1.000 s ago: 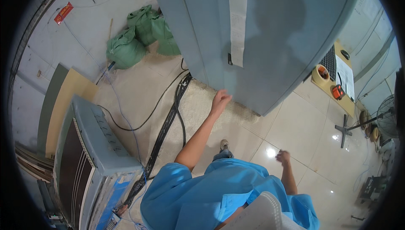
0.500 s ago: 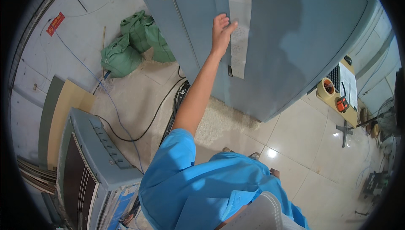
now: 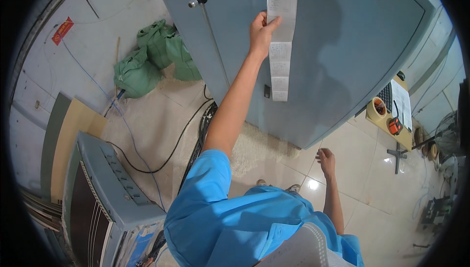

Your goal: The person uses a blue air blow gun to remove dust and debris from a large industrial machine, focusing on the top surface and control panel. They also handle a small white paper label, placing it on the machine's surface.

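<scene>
A long white paper strip [image 3: 281, 29], printed in separate blocks, hangs down the front of a big grey-blue metal cabinet [image 3: 338, 86]. My left hand [image 3: 261, 34] is closed on the strip's left edge, thumb across its front and the other fingers mostly hidden behind. The strip's upper end runs out of view, and its lower end hangs beside a small dark latch [image 3: 267, 91]. Low over the tiled floor, my right hand [image 3: 327, 163] has loosely bent fingers, slightly apart, with nothing visible in them.
Green sacks [image 3: 138, 73] slump against the left wall. Black cables [image 3: 198, 135] cross the floor by pale granules [image 3: 259, 142]. A grey machine [image 3: 115, 184] stands at lower left. On a small table at right lie a tape roll [image 3: 376, 109], a tape measure [image 3: 395, 125] and a keyboard [image 3: 385, 95].
My left hand has gone from fingers apart beside the strip to gripping it, and the strip's end has shifted slightly down and right. My right hand has come into view at lower right.
</scene>
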The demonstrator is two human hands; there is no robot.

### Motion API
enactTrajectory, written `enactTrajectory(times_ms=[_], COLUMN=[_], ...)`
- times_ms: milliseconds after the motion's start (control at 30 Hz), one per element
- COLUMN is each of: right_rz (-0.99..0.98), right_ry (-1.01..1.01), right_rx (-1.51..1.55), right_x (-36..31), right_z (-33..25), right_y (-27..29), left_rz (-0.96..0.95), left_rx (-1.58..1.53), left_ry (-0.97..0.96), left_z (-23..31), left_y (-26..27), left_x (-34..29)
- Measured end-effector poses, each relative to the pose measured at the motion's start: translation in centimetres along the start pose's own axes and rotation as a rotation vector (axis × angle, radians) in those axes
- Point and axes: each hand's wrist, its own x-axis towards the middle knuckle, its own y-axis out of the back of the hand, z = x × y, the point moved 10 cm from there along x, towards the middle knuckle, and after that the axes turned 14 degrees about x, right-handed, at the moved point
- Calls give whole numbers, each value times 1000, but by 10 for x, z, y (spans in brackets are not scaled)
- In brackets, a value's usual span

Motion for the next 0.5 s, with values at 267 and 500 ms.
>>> enactTrajectory(times_ms=[267,500], right_rz=[-117,-43], right_ry=[634,1559], right_rx=[-92,-567], right_x=[-19,-83], right_z=[-291,-502], right_y=[-93,-191], left_rz=[-18,-32], left_rx=[-104,-104], left_ry=[-32,-158], left_z=[8,20], left_y=[3,8], left_x=[-7,-7])
